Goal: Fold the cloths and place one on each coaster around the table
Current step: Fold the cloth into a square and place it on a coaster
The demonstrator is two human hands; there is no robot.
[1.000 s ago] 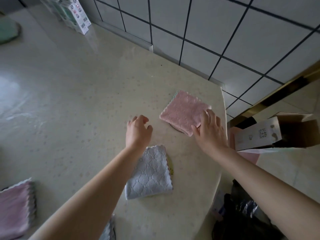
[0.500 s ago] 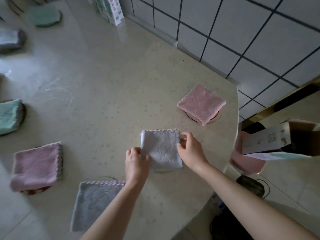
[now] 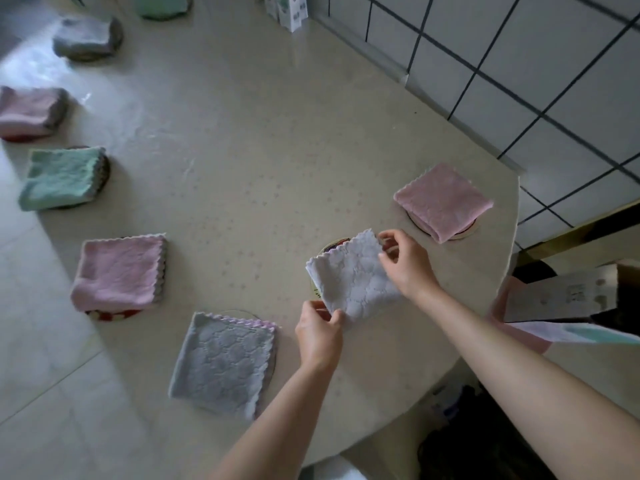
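Surface: a pale speckled round table (image 3: 242, 150). Light floor tiles (image 3: 41, 393) lie to its left and a white tiled wall (image 3: 519, 64) with dark grout stands to its right.
Laid out: along the left rim, folded, are the far-left pink cloth (image 3: 29, 110), green cloth (image 3: 62, 178), dark grey cloth (image 3: 86, 38) and second pink cloth (image 3: 119, 271). The grey cloth (image 3: 225, 362) is at the near edge.
Left hand (image 3: 318, 332): thumb and fingers pinch the white cloth's near corner.
White cloth (image 3: 353, 278): folded, held slanted over a coaster (image 3: 329, 245), between the grey cloth and the right pink cloth (image 3: 443, 200).
Right hand (image 3: 405, 261): fingertips pinch the cloth's far right edge.
Right pink cloth: folded, resting on a tan coaster (image 3: 467, 230).
Hard to see: the left cloths cover their coasters to slivers. The cartons (image 3: 291, 12) are cut off at the top. The print on the box (image 3: 561, 292) is blurred.
Change: half a second ago the white cloth lay square and flat. Now it sits cornerwise with its far edge lifted and the coaster's rim showing beyond it.
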